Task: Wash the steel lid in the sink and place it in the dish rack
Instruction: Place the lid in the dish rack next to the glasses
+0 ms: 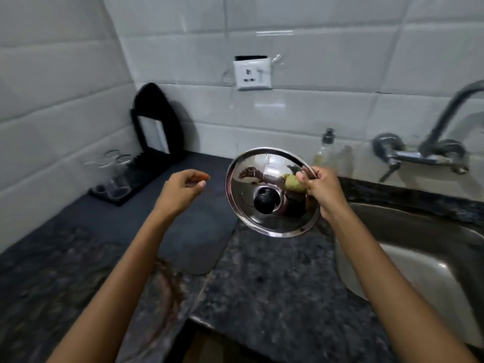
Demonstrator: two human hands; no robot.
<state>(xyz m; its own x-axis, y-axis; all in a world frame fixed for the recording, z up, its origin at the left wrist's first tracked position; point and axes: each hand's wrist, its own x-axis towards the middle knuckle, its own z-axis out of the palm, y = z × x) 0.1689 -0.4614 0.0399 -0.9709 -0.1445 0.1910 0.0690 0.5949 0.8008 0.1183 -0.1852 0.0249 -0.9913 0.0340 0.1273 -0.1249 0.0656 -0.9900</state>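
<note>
A round steel lid [264, 224] with a black knob at its centre hangs tilted above the granite counter, just left of the sink. My right hand [323, 189] grips its right rim, thumb on the near face. My left hand [183, 191] floats a short way left of the lid, fingers loosely curled, holding nothing. The steel sink [429, 260] lies at the right. A black dish rack [154, 142] stands in the back-left corner, with several clear glasses in its tray.
A wall tap [424, 150] sticks out above the sink. A soap pump bottle [323, 150] stands behind the lid by the tiled wall. A grey mat [193, 244] covers the counter under my left arm. A wall socket [252, 74] sits higher up.
</note>
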